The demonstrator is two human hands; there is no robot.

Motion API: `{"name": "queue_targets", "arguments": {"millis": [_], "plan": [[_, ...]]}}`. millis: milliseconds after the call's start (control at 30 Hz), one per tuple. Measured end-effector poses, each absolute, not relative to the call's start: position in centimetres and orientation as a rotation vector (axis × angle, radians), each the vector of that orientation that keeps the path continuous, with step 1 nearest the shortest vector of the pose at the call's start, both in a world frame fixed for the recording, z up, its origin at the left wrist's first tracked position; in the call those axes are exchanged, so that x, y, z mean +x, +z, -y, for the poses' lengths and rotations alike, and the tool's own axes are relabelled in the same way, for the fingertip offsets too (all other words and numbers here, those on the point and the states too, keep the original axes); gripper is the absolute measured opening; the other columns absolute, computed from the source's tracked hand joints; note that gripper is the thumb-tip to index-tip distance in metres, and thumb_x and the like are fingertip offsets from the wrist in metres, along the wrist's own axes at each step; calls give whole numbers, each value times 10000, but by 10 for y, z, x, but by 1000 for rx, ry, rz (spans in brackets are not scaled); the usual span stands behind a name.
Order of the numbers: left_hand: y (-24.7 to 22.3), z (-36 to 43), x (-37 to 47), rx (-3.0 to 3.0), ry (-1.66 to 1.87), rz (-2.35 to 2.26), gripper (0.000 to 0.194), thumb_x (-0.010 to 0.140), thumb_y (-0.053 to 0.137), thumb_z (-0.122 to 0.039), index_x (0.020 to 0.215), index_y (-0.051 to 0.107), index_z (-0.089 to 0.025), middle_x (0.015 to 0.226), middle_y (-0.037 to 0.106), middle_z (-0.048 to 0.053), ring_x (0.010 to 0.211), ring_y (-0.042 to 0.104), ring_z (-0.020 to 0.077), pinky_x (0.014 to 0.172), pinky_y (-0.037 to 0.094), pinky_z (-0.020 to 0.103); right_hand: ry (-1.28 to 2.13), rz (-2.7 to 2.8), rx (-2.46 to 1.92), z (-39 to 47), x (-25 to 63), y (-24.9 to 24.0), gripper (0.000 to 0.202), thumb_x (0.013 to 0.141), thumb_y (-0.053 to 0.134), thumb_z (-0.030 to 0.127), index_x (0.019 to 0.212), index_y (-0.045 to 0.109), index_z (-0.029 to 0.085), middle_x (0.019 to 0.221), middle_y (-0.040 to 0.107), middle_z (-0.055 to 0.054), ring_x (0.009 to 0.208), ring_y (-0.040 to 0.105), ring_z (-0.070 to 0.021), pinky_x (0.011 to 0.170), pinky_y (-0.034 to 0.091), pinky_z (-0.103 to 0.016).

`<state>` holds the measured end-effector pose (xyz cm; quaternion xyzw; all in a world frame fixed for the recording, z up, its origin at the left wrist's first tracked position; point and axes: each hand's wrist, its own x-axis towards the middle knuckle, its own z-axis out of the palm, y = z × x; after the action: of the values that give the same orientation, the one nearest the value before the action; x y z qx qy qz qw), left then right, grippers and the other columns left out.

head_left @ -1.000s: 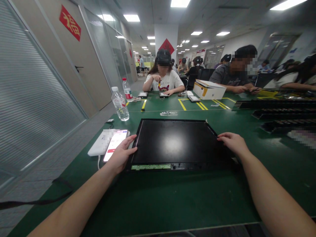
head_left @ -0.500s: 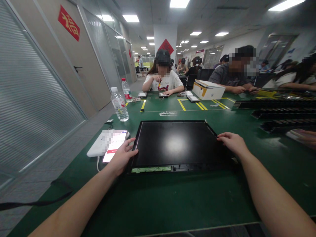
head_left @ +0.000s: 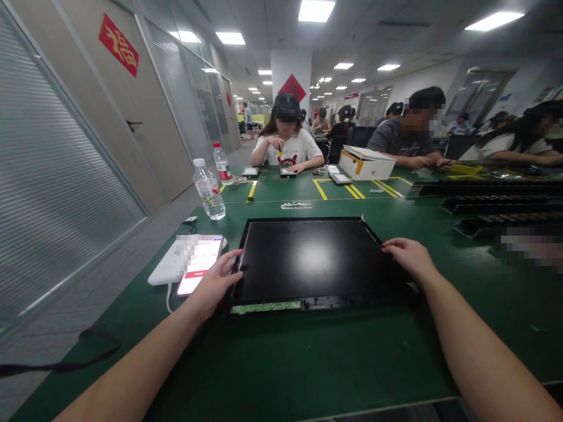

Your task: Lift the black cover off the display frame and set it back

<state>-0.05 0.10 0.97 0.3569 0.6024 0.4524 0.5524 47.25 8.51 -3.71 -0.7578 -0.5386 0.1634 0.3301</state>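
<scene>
A black LCD screen panel [head_left: 308, 266] lies face up on the green table, with glare from a light near its middle. Along its near edge a green circuit board strip [head_left: 266, 307] is exposed. My left hand [head_left: 219, 281] grips the panel's left edge, thumb on the rim and fingers further up the side. At the opposite edge, my right hand [head_left: 410, 257] pinches the frame between thumb and fingers. The undersides of both grips are hidden.
Left of the panel are a lit phone [head_left: 200, 266], a white device [head_left: 167, 264] with a cable, and two water bottles [head_left: 209, 190]. Black strips [head_left: 497, 205] lie at right. Co-workers sit across the table near a white box [head_left: 367, 163].
The view has shifted slightly, so everything sits a little lower and further left. Both hands stay at the panel's sides, and the panel shows no clear movement on the table.
</scene>
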Motion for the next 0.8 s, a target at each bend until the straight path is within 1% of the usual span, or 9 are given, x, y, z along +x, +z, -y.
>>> {"name": "queue_targets", "arguments": {"millis": [100,200,333,433,567,667,800], "plan": [[8,-2,-1,797,1125,-1371,613,867,634,-18,1418,533,-265,1381,688,114,1072,766,262,816,658,336,417,1403,-1993,-84,471,-36,220,695,630,348,816,781,243,836,776,-42,761,680,-233,773,488,-369],[6,-4,-2,763,1190,-1349,660,830,680,-17,1428,533,-255,1321,719,115,1011,783,257,824,663,344,390,1403,-1995,-84,470,-35,200,688,642,351,790,778,245,793,764,-43,750,682,-236,770,494,-368],[3,-5,-4,734,1178,-1360,766,781,789,-73,1478,520,-240,1250,749,131,985,790,281,856,662,371,382,1406,-1986,-83,469,-34,192,688,643,346,783,778,247,753,750,-37,733,680,-232,760,501,-361],[0,-5,-6,721,1134,-1346,834,778,819,-117,1529,477,-238,1216,769,134,971,794,299,851,665,386,387,1407,-1998,-83,468,-33,180,694,647,332,782,780,249,745,745,-37,730,675,-231,753,501,-359],[-1,-5,-7,733,1104,-1302,949,733,838,-79,1573,421,-228,1208,779,138,950,797,315,792,678,390,386,1399,-1994,-82,466,-32,163,702,655,319,779,780,247,735,737,-38,733,674,-229,761,503,-354],[0,-4,-5,726,1068,-1288,948,723,814,-34,1569,428,-216,1214,778,144,952,797,319,753,683,383,401,1385,-2002,-81,465,-30,158,708,654,308,782,780,247,744,739,-35,743,675,-228,783,502,-354],[3,-4,-4,720,1066,-1280,886,711,802,-17,1522,490,-190,1249,763,154,987,790,313,775,678,365,410,1378,-2015,-79,463,-27,159,714,653,299,792,781,246,773,747,-34,742,673,-223,787,502,-352]]}}
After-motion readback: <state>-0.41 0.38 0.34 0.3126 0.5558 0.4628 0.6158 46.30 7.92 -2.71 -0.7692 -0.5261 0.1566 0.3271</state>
